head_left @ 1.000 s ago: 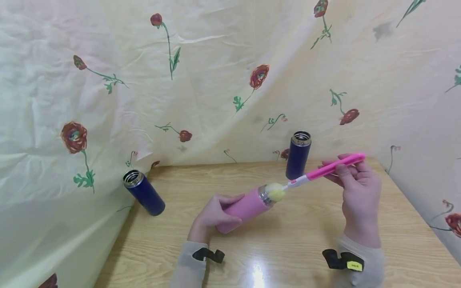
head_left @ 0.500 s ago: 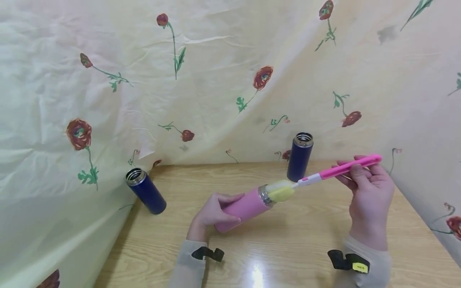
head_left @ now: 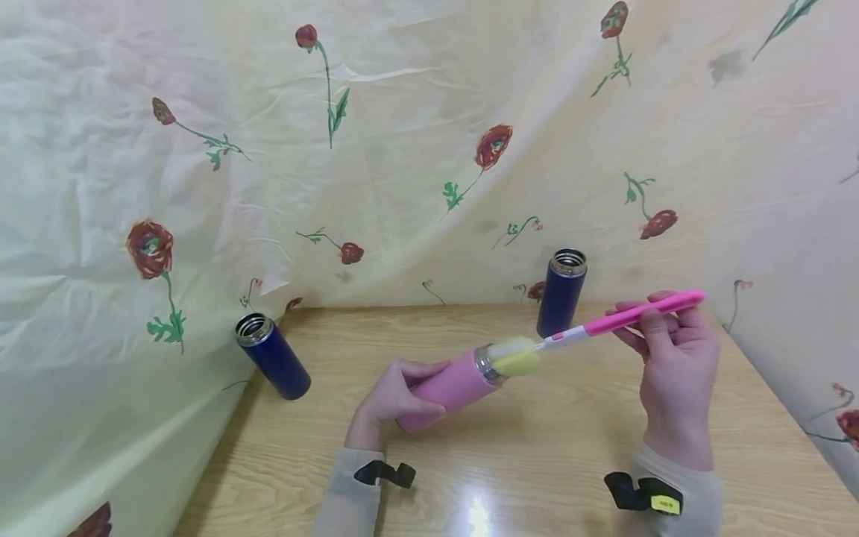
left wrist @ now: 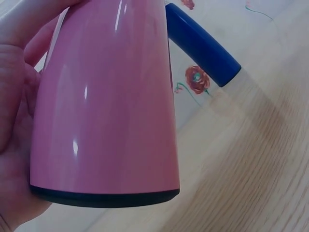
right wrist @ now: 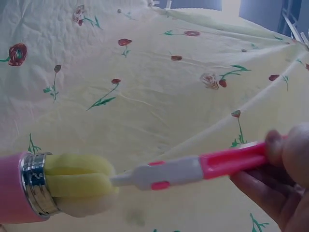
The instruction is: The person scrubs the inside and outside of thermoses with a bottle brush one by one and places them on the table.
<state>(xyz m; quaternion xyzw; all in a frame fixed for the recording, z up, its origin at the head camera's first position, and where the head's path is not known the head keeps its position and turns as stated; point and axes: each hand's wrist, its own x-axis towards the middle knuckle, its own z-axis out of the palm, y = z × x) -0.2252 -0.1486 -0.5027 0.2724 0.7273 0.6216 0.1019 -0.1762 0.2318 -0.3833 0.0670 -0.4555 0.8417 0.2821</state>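
Note:
My left hand (head_left: pixel 396 395) grips the body of a pink thermos bottle (head_left: pixel 456 386), tilted with its open metal mouth toward the upper right. In the left wrist view the pink bottle (left wrist: pixel 106 111) fills the middle, its dark base facing the camera. My right hand (head_left: pixel 678 365) pinches the pink handle of a bottle brush (head_left: pixel 624 319). The yellow and white sponge head (right wrist: pixel 79 183) is partly inside the bottle's mouth in the right wrist view; its rear part sticks out, and the front part is hidden inside.
A dark blue bottle (head_left: pixel 274 356) without a lid stands at the left of the wooden table (head_left: pixel 537 462). Another open blue bottle (head_left: pixel 562 292) stands at the back, behind the brush. A flowered cloth (head_left: pixel 403 149) hangs along the back and sides.
The brush was drawn outward to the right, showing more of its sponge, then moved slightly back toward the bottle. My left hand keeps its grip on the bottle.

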